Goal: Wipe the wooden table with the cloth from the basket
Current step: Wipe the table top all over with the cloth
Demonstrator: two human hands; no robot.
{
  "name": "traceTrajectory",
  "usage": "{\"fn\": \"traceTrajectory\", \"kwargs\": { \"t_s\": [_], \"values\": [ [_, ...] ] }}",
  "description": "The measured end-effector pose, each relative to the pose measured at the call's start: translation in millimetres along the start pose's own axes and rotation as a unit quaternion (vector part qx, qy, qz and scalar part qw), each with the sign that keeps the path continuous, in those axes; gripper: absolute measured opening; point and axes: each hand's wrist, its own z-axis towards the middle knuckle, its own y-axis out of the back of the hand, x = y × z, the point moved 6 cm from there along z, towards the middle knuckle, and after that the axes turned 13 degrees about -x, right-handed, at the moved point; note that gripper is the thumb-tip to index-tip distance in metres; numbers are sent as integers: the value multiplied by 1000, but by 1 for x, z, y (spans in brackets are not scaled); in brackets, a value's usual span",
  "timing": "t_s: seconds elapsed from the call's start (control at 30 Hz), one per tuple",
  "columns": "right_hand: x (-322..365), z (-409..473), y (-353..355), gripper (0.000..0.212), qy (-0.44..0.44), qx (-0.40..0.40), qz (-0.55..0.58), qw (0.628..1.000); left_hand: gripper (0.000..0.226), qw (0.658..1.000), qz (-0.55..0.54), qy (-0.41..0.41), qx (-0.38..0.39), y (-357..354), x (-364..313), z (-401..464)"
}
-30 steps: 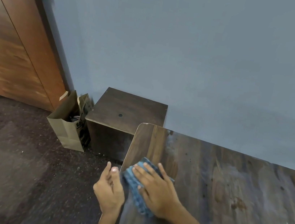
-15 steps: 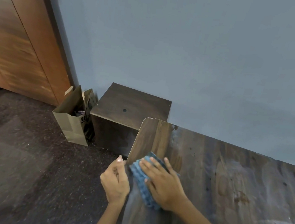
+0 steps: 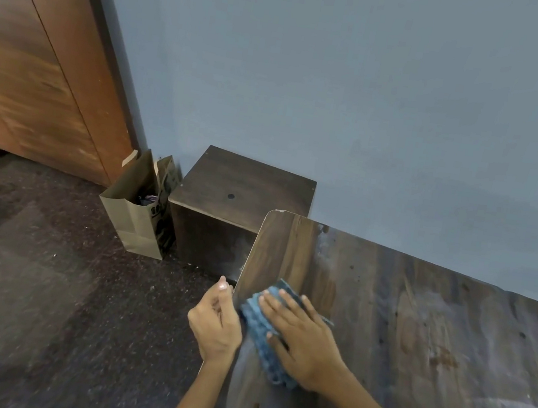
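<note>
The dark print on the paper bag [image 3: 158,219] is too blurred to read; no other text shows.

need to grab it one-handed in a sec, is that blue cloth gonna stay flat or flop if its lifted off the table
The blue cloth would probably flop: it lies bunched and folded under the right hand on the wooden table. Its knobbly, waffle-like weave suggests good grip, so it likely won't slip from the fingers. It looks thin, so probably light.
</note>
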Motion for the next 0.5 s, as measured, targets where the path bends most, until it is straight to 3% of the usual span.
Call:
{"fn": "traceTrajectory", "kwargs": {
  "t_s": [0.17, 0.27, 0.5],
  "values": [
    [-39, 45, -3, 69, -168, 9, 5, 986, 62, 1000, 25, 3, 13, 0, -2, -2],
    [-25, 69, -9, 54, -221, 4, 7, 975, 66, 999, 41, -3, 18, 0, 0, -3],
    [8, 18, 0, 60, -3, 33, 64, 997, 66, 999, 39, -4, 5, 11, 3, -4]
  ]
}}
